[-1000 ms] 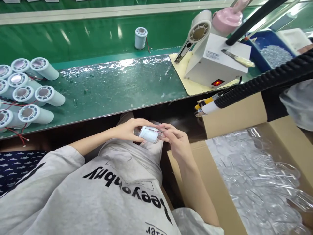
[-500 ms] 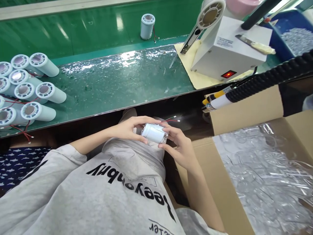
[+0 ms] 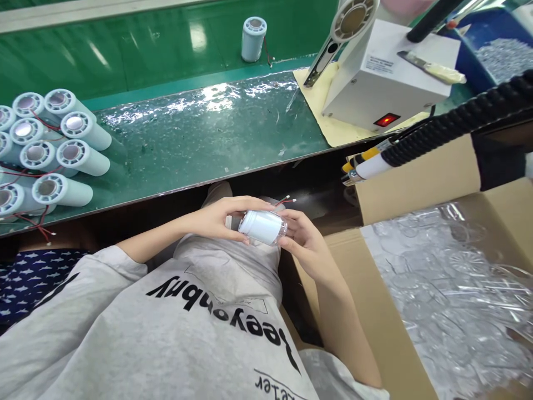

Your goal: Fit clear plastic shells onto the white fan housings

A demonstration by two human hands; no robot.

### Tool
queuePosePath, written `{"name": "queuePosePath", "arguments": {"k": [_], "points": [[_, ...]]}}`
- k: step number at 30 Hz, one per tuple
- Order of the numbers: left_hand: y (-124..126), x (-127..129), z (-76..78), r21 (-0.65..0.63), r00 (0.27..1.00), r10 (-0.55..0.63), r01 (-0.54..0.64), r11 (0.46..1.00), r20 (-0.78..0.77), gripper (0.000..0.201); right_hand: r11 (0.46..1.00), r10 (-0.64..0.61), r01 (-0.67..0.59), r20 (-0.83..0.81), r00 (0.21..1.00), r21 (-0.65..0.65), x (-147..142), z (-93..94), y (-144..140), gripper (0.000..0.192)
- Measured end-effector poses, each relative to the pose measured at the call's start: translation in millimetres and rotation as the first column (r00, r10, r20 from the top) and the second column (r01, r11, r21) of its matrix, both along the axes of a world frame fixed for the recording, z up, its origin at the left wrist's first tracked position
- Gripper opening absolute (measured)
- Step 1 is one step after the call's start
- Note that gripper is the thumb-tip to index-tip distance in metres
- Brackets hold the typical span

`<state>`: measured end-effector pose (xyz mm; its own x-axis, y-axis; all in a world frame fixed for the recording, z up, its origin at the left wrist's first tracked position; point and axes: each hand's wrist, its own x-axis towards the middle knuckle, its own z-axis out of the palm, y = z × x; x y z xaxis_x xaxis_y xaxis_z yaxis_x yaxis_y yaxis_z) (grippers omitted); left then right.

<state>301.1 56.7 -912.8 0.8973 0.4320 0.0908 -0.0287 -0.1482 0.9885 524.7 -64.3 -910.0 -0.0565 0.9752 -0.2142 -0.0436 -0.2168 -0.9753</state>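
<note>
Low over the lap, white cylinder clamped between left grip and right grip.

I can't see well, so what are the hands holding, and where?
A white cylinder: left hand grips one end, right hand the other.

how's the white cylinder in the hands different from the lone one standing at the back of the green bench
The held cylinder lies on its side, gripped by the left hand and right hand; the lone cylinder stands upright, untouched. Both are pale, with thin red wires.
</note>
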Motion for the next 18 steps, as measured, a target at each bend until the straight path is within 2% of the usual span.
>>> {"name": "queuePosePath", "arguments": {"k": [6,10,14,18], "points": [[0,-2,-2.2,0.054,0.999,0.003,-0.005,0.999,0.041,0.069,0.992,-0.059,0.042,-0.149,0.987,-0.115,-5,-4.5,2,0.057],[-1,-3,-1.9,0.064,0.999,0.010,-0.012,0.998,0.037,0.068,0.979,-0.111,0.077,-0.178,0.978,-0.186,-7,-7.9,1,0.060],[-1,-3,-1.8,0.084,1.000,0.004,-0.005,0.996,0.014,0.067,0.968,-0.084,0.030,-0.211,0.974,-0.247,-11,-10.2,2,0.063],[-1,-3,-3.0,0.128,0.999,-0.011,0.006,0.992,0.037,0.067,0.939,-0.086,-0.015,-0.275,0.957,-0.345,-16,-8.4,5,0.075]]}}
